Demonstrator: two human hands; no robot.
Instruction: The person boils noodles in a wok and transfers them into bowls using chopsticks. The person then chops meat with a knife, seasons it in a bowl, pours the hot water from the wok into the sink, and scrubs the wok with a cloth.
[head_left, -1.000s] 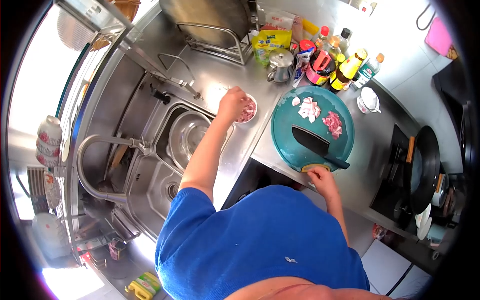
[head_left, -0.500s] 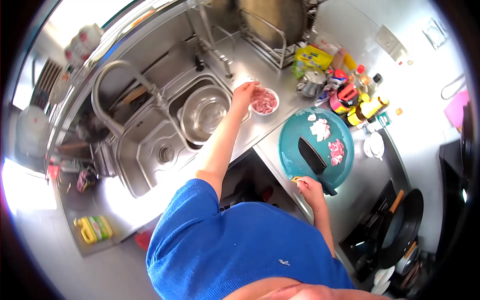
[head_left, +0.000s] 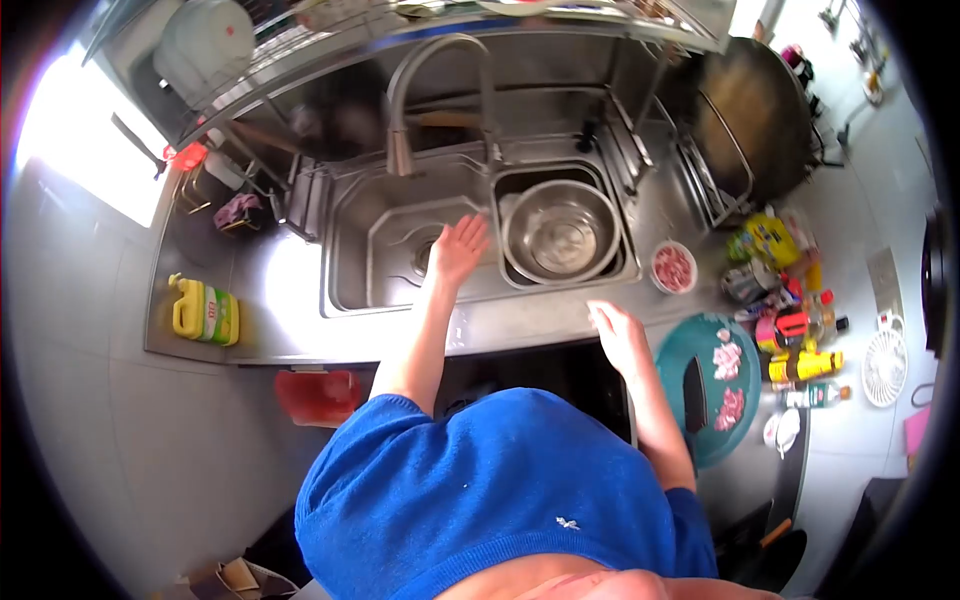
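Observation:
My left hand [head_left: 460, 252] is open, fingers outstretched and holding nothing, over the left basin of the steel sink [head_left: 375, 285]. The curved faucet [head_left: 398, 150] rises behind it. My right hand [head_left: 622, 338] is at the counter's front edge, empty, its fingers loosely apart. To its right lies a round teal cutting board [head_left: 675, 360] with a dark-bladed knife [head_left: 695, 393] and two heaps of cut meat, a pale one [head_left: 727, 360] and a pinker one [head_left: 730, 410]. A white bowl of chopped meat [head_left: 673, 268] stands behind the board.
A metal bowl [head_left: 560, 235] sits in the right basin. Seasoning bottles [head_left: 805, 365] crowd the right wall. A yellow jug [head_left: 207, 312] stands at the left counter end. A dish rack [head_left: 330, 50] hangs over the sink. A red bin [head_left: 318, 397] is below the counter.
The view has turned left toward the sink. My left hand has left the meat bowl and moved over the left basin. My right hand has come away from beside the knife handle.

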